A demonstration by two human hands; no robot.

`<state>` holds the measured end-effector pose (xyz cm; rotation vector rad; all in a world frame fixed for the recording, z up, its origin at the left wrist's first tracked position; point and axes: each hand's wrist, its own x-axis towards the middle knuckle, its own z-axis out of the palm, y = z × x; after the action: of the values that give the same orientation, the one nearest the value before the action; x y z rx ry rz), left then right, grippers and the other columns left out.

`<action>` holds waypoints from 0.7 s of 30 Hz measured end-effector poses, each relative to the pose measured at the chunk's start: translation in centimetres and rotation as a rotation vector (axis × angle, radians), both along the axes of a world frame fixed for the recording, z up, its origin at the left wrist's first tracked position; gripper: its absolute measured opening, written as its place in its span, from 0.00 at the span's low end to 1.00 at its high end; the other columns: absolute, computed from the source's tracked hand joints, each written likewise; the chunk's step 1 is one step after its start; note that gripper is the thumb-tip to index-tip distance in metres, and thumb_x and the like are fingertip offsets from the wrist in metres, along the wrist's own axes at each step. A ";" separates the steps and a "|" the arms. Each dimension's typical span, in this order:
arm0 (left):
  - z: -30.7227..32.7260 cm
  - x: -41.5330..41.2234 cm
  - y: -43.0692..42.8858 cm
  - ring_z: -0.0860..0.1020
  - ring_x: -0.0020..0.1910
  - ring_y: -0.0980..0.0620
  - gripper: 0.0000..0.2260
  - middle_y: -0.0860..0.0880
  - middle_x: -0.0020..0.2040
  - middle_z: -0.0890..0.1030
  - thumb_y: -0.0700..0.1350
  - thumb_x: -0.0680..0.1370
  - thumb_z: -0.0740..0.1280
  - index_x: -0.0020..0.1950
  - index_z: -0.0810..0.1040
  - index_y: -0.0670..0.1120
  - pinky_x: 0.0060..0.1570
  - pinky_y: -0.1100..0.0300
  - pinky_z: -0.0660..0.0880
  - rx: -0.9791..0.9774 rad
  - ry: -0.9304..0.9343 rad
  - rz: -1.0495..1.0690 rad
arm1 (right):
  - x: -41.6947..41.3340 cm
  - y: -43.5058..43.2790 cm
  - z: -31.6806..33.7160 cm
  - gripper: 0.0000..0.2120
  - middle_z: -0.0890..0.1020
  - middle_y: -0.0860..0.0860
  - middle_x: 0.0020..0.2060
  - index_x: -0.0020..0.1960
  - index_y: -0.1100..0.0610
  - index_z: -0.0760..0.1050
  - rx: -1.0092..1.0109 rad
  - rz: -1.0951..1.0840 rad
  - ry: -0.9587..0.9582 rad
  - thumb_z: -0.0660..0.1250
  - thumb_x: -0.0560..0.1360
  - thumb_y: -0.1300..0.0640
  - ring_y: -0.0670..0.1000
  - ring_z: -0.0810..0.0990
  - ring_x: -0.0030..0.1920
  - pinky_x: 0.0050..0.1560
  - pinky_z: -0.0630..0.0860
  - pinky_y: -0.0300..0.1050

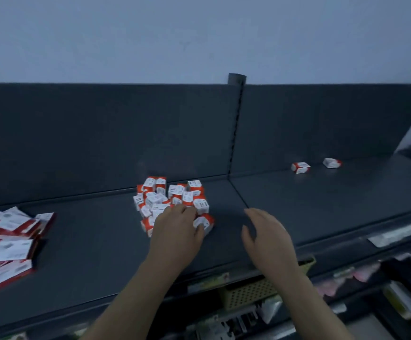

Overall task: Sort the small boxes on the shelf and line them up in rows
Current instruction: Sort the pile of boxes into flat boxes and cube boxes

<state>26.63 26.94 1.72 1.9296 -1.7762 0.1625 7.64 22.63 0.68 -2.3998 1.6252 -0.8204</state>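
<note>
Right grip [263, 231] released above dark shelf [89, 241], left grip [177, 227] grasping small boxes [155, 200]; grey wall [199, 33] behind

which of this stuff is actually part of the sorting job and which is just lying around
Part of the job: heap of small boxes on the shelf, left hand gripping into it, right hand open beside it, two stray small boxes further right.
Just lying about: pile of larger flat packs at the left, basket and packets on the shelf below.
</note>
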 end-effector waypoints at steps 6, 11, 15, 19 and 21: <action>-0.1 -10.3 -5.1 0.73 0.56 0.49 0.16 0.50 0.57 0.77 0.54 0.79 0.60 0.63 0.74 0.49 0.55 0.57 0.68 0.006 0.021 -0.090 | -10.9 -3.5 0.3 0.19 0.78 0.51 0.62 0.67 0.57 0.73 -0.004 -0.062 0.013 0.63 0.77 0.55 0.50 0.75 0.63 0.64 0.70 0.44; -0.9 -17.2 -9.0 0.72 0.55 0.51 0.16 0.51 0.58 0.77 0.54 0.80 0.59 0.63 0.74 0.49 0.53 0.59 0.68 0.017 0.039 -0.150 | -17.7 -6.1 0.2 0.16 0.80 0.52 0.57 0.62 0.59 0.76 -0.012 -0.121 0.028 0.65 0.76 0.57 0.52 0.78 0.58 0.58 0.72 0.44; -1.1 -20.5 -12.0 0.73 0.54 0.50 0.16 0.50 0.57 0.78 0.53 0.80 0.59 0.63 0.75 0.47 0.53 0.58 0.71 0.022 0.044 -0.182 | -21.3 -8.3 0.3 0.12 0.81 0.53 0.52 0.58 0.60 0.77 0.012 -0.156 0.019 0.65 0.76 0.59 0.53 0.78 0.53 0.54 0.73 0.45; -1.1 -22.6 -15.6 0.72 0.56 0.51 0.17 0.51 0.58 0.77 0.54 0.80 0.58 0.64 0.74 0.48 0.55 0.59 0.70 0.050 0.017 -0.195 | -23.6 -11.4 -0.3 0.14 0.80 0.52 0.56 0.61 0.59 0.76 0.019 -0.184 0.000 0.64 0.76 0.58 0.53 0.77 0.57 0.58 0.71 0.44; -1.1 -23.4 -17.6 0.72 0.57 0.50 0.17 0.50 0.59 0.77 0.54 0.79 0.58 0.64 0.74 0.48 0.56 0.58 0.71 0.066 0.008 -0.199 | -24.5 -13.3 -0.5 0.18 0.78 0.51 0.61 0.66 0.58 0.73 0.032 -0.200 0.001 0.63 0.77 0.56 0.51 0.75 0.62 0.63 0.68 0.42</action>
<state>3.26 9.35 0.59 1.7801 -1.9774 0.0271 -16.85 9.35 0.15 -2.2427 1.8874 -0.8157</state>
